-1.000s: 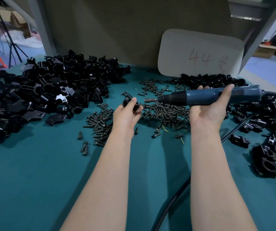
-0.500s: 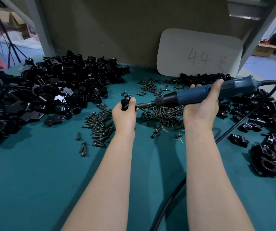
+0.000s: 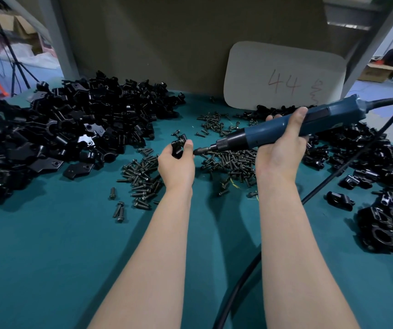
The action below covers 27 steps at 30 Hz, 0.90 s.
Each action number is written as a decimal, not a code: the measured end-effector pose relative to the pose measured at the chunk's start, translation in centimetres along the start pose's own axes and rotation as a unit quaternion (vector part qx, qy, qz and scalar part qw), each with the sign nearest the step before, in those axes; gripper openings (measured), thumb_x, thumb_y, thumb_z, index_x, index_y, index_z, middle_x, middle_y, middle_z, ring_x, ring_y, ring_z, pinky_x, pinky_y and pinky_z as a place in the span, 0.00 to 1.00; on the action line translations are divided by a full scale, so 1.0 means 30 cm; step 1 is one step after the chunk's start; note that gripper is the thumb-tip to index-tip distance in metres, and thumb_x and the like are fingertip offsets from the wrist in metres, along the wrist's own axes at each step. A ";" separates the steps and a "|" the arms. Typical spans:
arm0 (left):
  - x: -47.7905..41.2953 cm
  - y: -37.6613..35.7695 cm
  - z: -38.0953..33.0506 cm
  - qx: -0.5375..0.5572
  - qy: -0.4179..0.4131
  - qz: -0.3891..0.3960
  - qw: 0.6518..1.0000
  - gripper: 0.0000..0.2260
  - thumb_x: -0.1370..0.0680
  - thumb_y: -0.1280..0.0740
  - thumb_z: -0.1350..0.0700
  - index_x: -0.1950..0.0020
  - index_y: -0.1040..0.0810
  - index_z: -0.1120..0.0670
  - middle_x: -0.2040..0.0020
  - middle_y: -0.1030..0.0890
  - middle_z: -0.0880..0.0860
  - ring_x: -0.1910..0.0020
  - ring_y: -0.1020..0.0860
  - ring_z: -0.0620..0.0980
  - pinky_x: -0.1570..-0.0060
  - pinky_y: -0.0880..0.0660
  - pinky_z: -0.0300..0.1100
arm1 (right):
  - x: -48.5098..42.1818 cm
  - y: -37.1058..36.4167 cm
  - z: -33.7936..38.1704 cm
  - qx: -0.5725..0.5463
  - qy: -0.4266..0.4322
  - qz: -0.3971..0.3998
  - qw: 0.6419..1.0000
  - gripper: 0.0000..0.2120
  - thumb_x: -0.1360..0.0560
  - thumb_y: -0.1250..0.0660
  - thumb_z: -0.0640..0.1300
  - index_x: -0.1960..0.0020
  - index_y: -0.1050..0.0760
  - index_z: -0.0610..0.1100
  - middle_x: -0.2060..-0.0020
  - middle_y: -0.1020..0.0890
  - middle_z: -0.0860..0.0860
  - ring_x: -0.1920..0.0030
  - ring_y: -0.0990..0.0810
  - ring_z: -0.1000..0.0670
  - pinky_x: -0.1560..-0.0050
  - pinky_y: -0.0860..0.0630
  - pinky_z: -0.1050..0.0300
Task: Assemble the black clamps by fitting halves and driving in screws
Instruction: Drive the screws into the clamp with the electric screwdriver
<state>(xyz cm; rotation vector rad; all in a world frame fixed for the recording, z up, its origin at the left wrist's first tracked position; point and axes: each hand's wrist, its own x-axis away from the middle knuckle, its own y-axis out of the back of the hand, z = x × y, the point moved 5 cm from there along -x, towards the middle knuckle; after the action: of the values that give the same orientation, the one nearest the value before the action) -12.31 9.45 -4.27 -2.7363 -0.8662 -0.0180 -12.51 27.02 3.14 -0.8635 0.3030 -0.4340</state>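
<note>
Teal bench (image 3: 48, 257) with parts lying loose in heaps. At far left is the heap of clamp halves (image 3: 67, 134), at right the finished clamps (image 3: 385, 233), and in the middle the scattered screws (image 3: 233, 160).

My right hand (image 3: 278, 153) has its fingers wrapped round the barrel of the corded screwdriver (image 3: 285, 127), which slopes down to the left. Its bit (image 3: 199, 151) is at the side of the clamp (image 3: 178, 146). My left hand (image 3: 176, 165) holds that clamp above the screws, fingers curled behind it and thumb on its near face.

Step in hand, as I judge it: driving a screw. To do it well, I keep the bit in line with the screw's axis, squeeze the halves flush so the holes stay matched, and keep my thumb off the bit. I cannot tell whether the bit is seated in a screw head.

Containers: none stands on the bench. A cardboard box (image 3: 378, 72) sits far back at right, its contents too distant to make out.
</note>
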 end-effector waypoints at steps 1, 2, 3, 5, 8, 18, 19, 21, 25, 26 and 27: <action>-0.001 0.001 0.001 0.001 -0.001 0.000 1.000 0.06 0.22 0.32 0.53 0.58 0.24 0.50 0.59 0.22 0.49 0.50 0.20 0.56 0.43 0.23 0.51 | 0.001 -0.002 0.001 0.003 0.001 0.002 1.000 0.15 0.19 0.40 0.49 0.36 0.37 0.44 0.54 0.24 0.48 0.55 0.20 0.53 0.55 0.23 0.64; -0.001 0.001 0.002 0.004 0.000 0.001 1.000 0.06 0.22 0.32 0.53 0.58 0.24 0.51 0.60 0.22 0.49 0.52 0.20 0.56 0.44 0.22 0.51 | 0.003 -0.003 0.001 0.007 0.002 0.004 1.000 0.15 0.19 0.40 0.49 0.37 0.37 0.44 0.54 0.24 0.48 0.56 0.20 0.53 0.56 0.23 0.64; -0.003 0.001 0.003 0.005 0.000 0.001 1.000 0.06 0.22 0.32 0.53 0.58 0.23 0.51 0.60 0.22 0.49 0.54 0.20 0.55 0.45 0.22 0.50 | 0.005 -0.005 0.001 0.008 0.002 0.004 1.000 0.15 0.19 0.40 0.49 0.36 0.37 0.44 0.54 0.24 0.48 0.57 0.20 0.54 0.56 0.23 0.64; -0.007 -0.001 0.007 0.012 0.002 0.000 1.000 0.06 0.22 0.32 0.53 0.58 0.23 0.51 0.61 0.22 0.49 0.56 0.20 0.54 0.48 0.21 0.47 | 0.007 -0.008 0.002 0.007 0.004 0.006 1.000 0.16 0.19 0.40 0.49 0.35 0.38 0.44 0.55 0.24 0.48 0.58 0.20 0.54 0.57 0.23 0.64; -0.011 -0.002 0.014 0.025 0.007 -0.001 1.000 0.06 0.22 0.32 0.53 0.59 0.23 0.50 0.61 0.22 0.49 0.59 0.20 0.50 0.54 0.22 0.41 | 0.011 -0.016 0.005 0.011 0.006 0.014 1.000 0.17 0.19 0.40 0.48 0.34 0.38 0.43 0.55 0.24 0.48 0.56 0.21 0.53 0.54 0.23 0.62; -0.010 0.001 0.014 0.036 0.008 -0.007 0.999 0.08 0.22 0.32 0.54 0.61 0.24 0.51 0.63 0.22 0.49 0.62 0.21 0.50 0.54 0.22 0.43 | 0.022 -0.027 0.004 0.023 0.021 0.026 0.999 0.22 0.19 0.40 0.48 0.29 0.40 0.41 0.56 0.24 0.49 0.56 0.21 0.54 0.55 0.24 0.65; -0.010 0.001 0.014 0.033 0.007 -0.008 0.999 0.08 0.22 0.32 0.54 0.61 0.24 0.52 0.63 0.22 0.49 0.62 0.22 0.50 0.53 0.22 0.43 | 0.023 -0.029 0.004 0.022 0.022 0.027 0.999 0.22 0.19 0.40 0.48 0.29 0.40 0.41 0.56 0.24 0.49 0.56 0.21 0.54 0.55 0.24 0.65; -0.009 0.001 0.015 0.031 0.007 -0.011 0.999 0.08 0.22 0.32 0.54 0.61 0.24 0.52 0.64 0.22 0.49 0.62 0.21 0.51 0.52 0.22 0.44 | 0.024 -0.032 0.002 0.021 0.023 0.028 0.999 0.22 0.19 0.40 0.48 0.29 0.40 0.40 0.55 0.25 0.49 0.56 0.21 0.54 0.54 0.24 0.64; -0.011 0.004 0.015 0.032 0.008 -0.015 0.999 0.08 0.22 0.32 0.54 0.61 0.24 0.52 0.62 0.22 0.49 0.61 0.21 0.51 0.52 0.21 0.43 | 0.029 -0.037 -0.001 0.032 0.021 0.029 0.999 0.22 0.19 0.40 0.48 0.29 0.41 0.41 0.54 0.24 0.49 0.52 0.21 0.51 0.54 0.23 0.64; -0.012 0.004 0.016 0.032 0.010 -0.015 0.999 0.08 0.22 0.32 0.54 0.60 0.24 0.52 0.62 0.21 0.49 0.62 0.21 0.50 0.52 0.21 0.43 | 0.031 -0.038 -0.001 0.033 0.020 0.030 0.999 0.22 0.19 0.40 0.48 0.29 0.41 0.42 0.55 0.24 0.50 0.53 0.21 0.52 0.57 0.24 0.65; -0.013 0.004 0.017 0.032 0.011 -0.015 0.999 0.08 0.22 0.32 0.54 0.60 0.24 0.52 0.62 0.22 0.50 0.62 0.21 0.50 0.52 0.21 0.44 | 0.033 -0.038 -0.001 0.035 0.020 0.031 0.999 0.21 0.19 0.40 0.48 0.30 0.40 0.42 0.56 0.24 0.51 0.54 0.21 0.52 0.58 0.24 0.66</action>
<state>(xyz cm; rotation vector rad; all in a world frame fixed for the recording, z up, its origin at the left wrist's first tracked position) -12.60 9.27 -4.82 -2.6587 -0.8865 -0.0272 -11.94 25.87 3.93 -0.7757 0.3477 -0.4022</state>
